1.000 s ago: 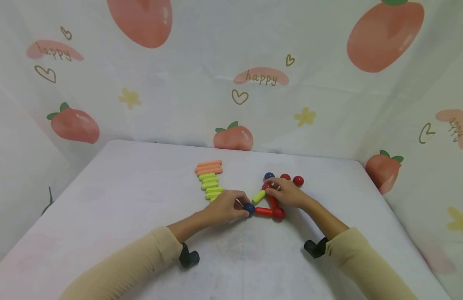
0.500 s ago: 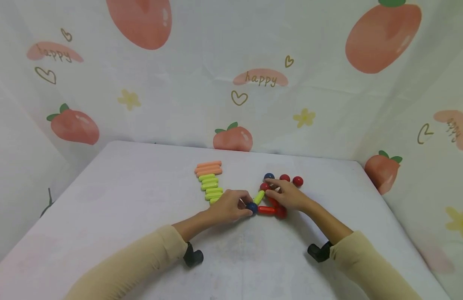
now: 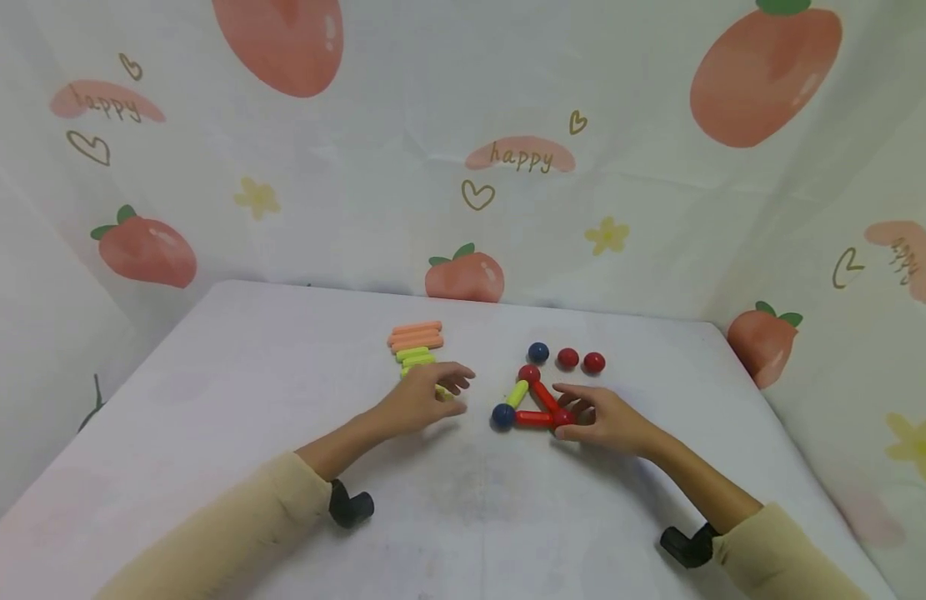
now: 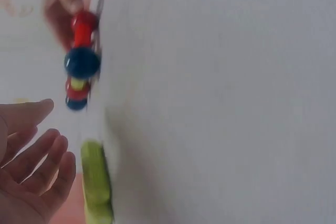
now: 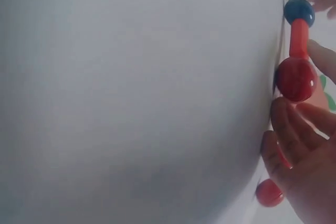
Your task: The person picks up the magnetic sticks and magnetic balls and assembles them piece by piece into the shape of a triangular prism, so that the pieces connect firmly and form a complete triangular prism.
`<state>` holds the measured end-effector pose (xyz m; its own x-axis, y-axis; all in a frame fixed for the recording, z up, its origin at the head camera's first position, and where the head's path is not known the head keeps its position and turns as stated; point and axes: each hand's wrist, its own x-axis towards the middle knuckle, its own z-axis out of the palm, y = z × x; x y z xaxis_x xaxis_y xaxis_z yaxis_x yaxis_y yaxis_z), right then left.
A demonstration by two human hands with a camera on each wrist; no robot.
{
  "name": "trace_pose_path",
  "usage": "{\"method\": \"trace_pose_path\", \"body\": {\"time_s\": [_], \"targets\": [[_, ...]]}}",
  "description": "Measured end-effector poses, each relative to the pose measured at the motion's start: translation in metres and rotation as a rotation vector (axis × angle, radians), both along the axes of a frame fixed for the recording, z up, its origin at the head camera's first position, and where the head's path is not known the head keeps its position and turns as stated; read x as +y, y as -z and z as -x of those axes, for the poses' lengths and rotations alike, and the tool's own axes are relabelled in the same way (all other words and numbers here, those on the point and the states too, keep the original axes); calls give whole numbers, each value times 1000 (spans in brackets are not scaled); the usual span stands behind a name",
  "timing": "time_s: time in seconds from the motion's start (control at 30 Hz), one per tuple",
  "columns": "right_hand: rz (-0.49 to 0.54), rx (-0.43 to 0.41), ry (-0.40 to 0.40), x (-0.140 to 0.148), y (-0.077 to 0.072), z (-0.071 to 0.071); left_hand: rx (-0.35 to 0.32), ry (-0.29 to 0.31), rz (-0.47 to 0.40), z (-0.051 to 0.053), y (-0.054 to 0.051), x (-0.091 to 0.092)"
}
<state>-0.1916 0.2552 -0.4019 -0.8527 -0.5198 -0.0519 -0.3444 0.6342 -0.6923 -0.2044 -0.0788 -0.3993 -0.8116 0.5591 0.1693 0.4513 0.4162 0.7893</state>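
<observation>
On the table lies a triangle of a blue ball (image 3: 503, 417), a red corner ball (image 3: 563, 418), a red far ball (image 3: 528, 374), two red rods (image 3: 533, 419) and a yellow-green rod (image 3: 518, 393). My left hand (image 3: 417, 400) hovers left of it with parted fingers, holding nothing, partly over the yellow-green rods (image 3: 415, 353); one (image 4: 95, 177) shows beside it in the left wrist view. My right hand (image 3: 613, 423) is around the red corner ball, thumb close to its near side and fingers loosely bent; in the right wrist view that ball (image 5: 296, 80) sits between thumb and fingers. Contact is unclear.
Behind the triangle lie a loose blue ball (image 3: 538, 352) and two loose red balls (image 3: 568, 358). Several orange rods (image 3: 416, 336) lie behind the yellow-green ones. A patterned cloth (image 3: 357, 208) hangs behind the white table (image 3: 282, 333).
My left hand has let go of the blue ball and moved left. My right hand has left the far red ball and come nearer, to the red corner ball. The yellow-green rod now meets both balls.
</observation>
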Motion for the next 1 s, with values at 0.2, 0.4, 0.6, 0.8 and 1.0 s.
{"method": "trace_pose_path", "body": {"time_s": [0.2, 0.4, 0.6, 0.8, 1.0], "targets": [[29, -22, -30, 5, 1, -2, 34, -71, 31, 5, 1, -31], [44, -49, -25, 5, 2, -2, 73, -54, 104, 3, 3, -37], [36, -49, -29, 5, 2, -1, 125, -68, 197, 4, 5, -34], [38, -50, -28, 5, 3, -1, 230, -74, 298, 2, 6, -25], [34, -50, -22, 4, 2, -2, 304, -85, 343, -1, 2, -12]]}}
